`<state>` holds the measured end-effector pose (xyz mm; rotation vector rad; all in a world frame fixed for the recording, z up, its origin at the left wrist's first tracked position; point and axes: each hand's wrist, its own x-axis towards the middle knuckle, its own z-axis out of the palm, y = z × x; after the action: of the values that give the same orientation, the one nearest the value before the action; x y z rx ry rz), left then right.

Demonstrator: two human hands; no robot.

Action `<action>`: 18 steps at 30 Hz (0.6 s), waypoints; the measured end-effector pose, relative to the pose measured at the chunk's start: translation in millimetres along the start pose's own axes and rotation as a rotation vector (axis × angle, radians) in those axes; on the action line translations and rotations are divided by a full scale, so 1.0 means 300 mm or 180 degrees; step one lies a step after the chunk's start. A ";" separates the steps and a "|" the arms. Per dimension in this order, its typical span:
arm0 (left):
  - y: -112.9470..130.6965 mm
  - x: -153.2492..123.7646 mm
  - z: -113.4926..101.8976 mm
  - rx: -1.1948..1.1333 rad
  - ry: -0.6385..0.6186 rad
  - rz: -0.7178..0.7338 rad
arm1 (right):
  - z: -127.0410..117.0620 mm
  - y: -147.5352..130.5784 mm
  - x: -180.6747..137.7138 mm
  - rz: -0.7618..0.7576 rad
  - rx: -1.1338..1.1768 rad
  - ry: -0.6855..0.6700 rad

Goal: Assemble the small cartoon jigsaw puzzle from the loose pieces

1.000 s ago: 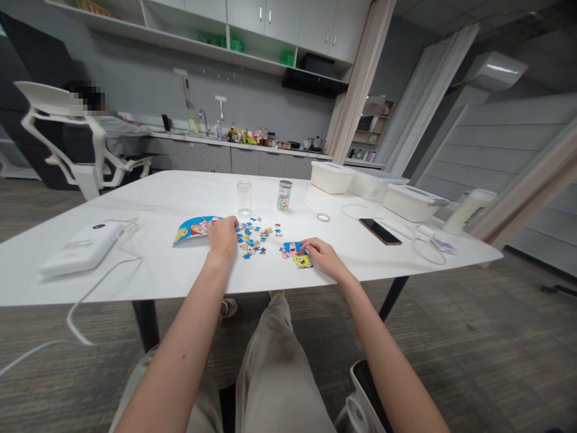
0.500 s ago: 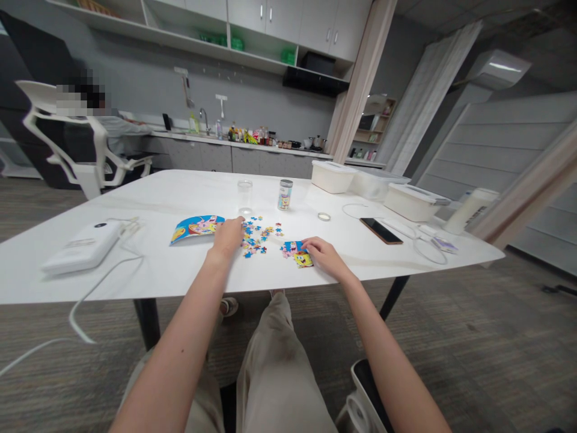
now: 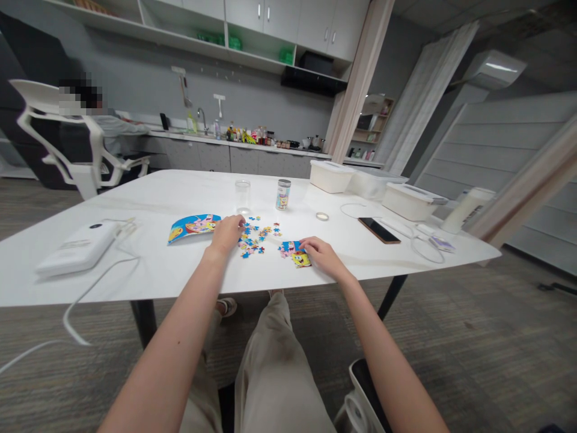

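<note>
Puzzle pieces (image 3: 253, 246) lie loose on the white desk (image 3: 180, 276), between the left hand (image 3: 228, 233) and the right hand (image 3: 322, 255). The left hand is positioned at the left border of the scatter. Its fingers are bent and close together; whether they grip a piece cannot be told. The right hand touches the upper right part of the joined puzzle section (image 3: 302, 260), with its fingers narrow and curled; a firm grip cannot be confirmed.

Surrounding items are arranged as follows. A curved picture sheet (image 3: 192, 228) lies left of the left hand, which partly covers its right end. A clear jar (image 3: 242, 195) stands upright directly beyond the puzzle pieces. A printed canister (image 3: 283, 195) with a metallic lid stands upright to the right of the jar. A round ring (image 3: 321, 216) lies flat beyond the right hand. Further right, a phone (image 3: 379, 230) lies face up near a white cable (image 3: 424, 255), in front of a row of lidded boxes (image 3: 330, 179). A white device (image 3: 76, 249) occupies the left side; its cord (image 3: 97, 282) hangs over the front edge.
</note>
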<state>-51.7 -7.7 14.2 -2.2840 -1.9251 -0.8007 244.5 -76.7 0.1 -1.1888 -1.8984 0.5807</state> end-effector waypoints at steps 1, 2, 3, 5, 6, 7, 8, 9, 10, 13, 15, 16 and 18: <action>0.001 0.002 -0.001 -0.0088 0.0079 -0.0014 | 0.000 0.001 0.000 0.0001 0.0004 0.0004; 0.004 0.003 -0.002 -0.0206 0.0174 -0.0023 | 0.001 0.001 0.000 0.0001 0.0005 0.0007; 0.007 0.005 -0.004 -0.0365 0.0276 -0.0028 | 0.001 0.001 0.000 0.0000 0.0004 0.0009; 0.017 0.007 -0.008 -0.0839 0.0449 -0.0041 | 0.001 0.000 -0.001 0.0002 0.0001 0.0008; 0.023 0.007 -0.009 -0.1153 0.0497 -0.0060 | 0.001 -0.001 -0.001 0.0005 -0.0002 0.0003; 0.029 0.007 -0.010 -0.1494 0.0512 -0.0092 | 0.000 -0.002 -0.001 0.0008 -0.0004 -0.0006; 0.034 0.006 -0.009 -0.1837 0.0490 -0.0134 | 0.000 -0.003 -0.001 0.0013 -0.0005 -0.0013; 0.038 0.005 -0.008 -0.2150 0.0440 -0.0172 | 0.000 -0.005 -0.001 0.0020 -0.0007 -0.0019; 0.042 0.004 -0.007 -0.2402 0.0382 -0.0195 | -0.001 -0.006 -0.001 0.0027 -0.0010 -0.0022; 0.055 0.002 -0.006 -0.2718 0.0171 -0.0111 | -0.002 -0.009 -0.001 0.0044 -0.0025 -0.0034; 0.068 -0.001 -0.014 -0.2672 0.0055 0.0043 | -0.002 -0.011 -0.001 0.0046 -0.0029 -0.0037; 0.077 -0.007 -0.023 -0.2572 0.0012 0.0162 | -0.002 -0.012 -0.001 0.0043 -0.0026 -0.0036; 0.102 -0.034 -0.048 -0.2245 -0.0065 0.0512 | -0.003 -0.014 -0.002 0.0041 -0.0005 -0.0023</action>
<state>-29.1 -28.9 31.2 -2.7532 -1.5951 -1.6412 243.0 -79.1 3.4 -1.2022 -1.8989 0.5911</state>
